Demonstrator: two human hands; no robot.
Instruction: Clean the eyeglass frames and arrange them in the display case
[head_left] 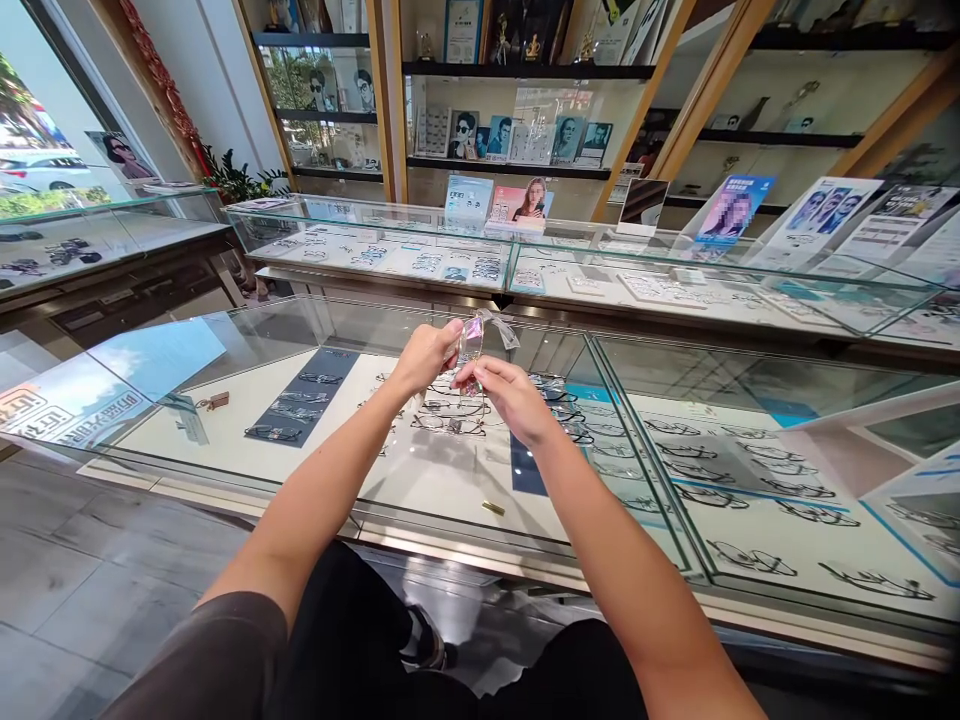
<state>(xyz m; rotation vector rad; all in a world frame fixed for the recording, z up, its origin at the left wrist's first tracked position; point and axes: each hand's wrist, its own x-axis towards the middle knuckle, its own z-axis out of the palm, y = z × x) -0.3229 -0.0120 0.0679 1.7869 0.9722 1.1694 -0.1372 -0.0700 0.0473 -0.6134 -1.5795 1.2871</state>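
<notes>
Above the glass counter, both my hands hold a pair of glasses (472, 332) with a thin frame; its lens shines pinkish purple. My left hand (429, 357) is closed on the upper left side, thumb on top. Lower down, my right hand (511, 394) pinches the frame between thumb and fingers. A clear, pale strip (503, 328) sticks out on the far side of the lens; I cannot make out what it is. Under the glass below my hands lie several wire-rimmed frames (450, 425). My fingers partly hide the held glasses.
The glass display counter (420, 505) spans the space before me, with a dark tray of glasses (304, 400) inside at left. A white-framed stand (862, 440) rises at right. Behind are a second glass showcase (360, 225) with upright advertising cards (731, 212) and wall shelves (517, 168).
</notes>
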